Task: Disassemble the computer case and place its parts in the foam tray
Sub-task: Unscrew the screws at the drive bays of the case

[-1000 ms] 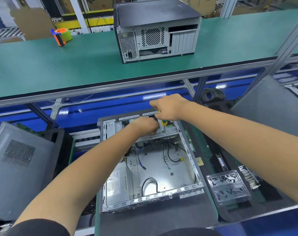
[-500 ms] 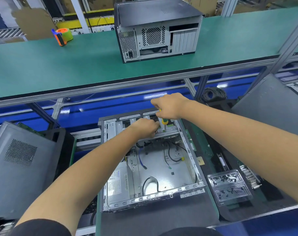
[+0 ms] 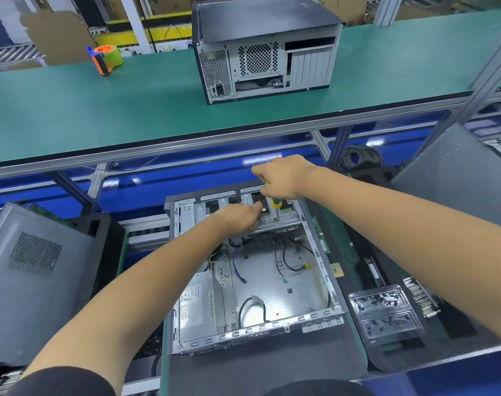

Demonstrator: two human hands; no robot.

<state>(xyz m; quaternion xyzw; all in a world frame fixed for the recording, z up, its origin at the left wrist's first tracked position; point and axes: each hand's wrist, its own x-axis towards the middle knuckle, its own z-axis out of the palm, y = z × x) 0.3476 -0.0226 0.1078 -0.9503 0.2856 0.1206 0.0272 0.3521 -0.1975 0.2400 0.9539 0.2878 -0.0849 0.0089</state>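
An open computer case (image 3: 323, 281) lies flat in front of me, its side panel off, loose cables and a silver power supply (image 3: 196, 307) inside. At the case's far end my right hand (image 3: 283, 177) grips a green-and-yellow screwdriver (image 3: 275, 203), held upright with its tip on the metal drive bracket (image 3: 283, 220). My left hand (image 3: 238, 217) rests on that bracket just left of the screwdriver, fingers curled at the bracket's edge. What the fingers pinch is hidden.
A clear plastic tray (image 3: 386, 312) with small screws sits right of the case on dark foam. A grey side panel (image 3: 29, 281) leans at the left, another (image 3: 458, 178) at the right. A second computer case (image 3: 266, 47) and a tape dispenser (image 3: 105, 58) stand on the green shelf above.
My right hand has lifted slightly and shifted a little right, showing more of the screwdriver's handle. My left hand stays on the bracket.
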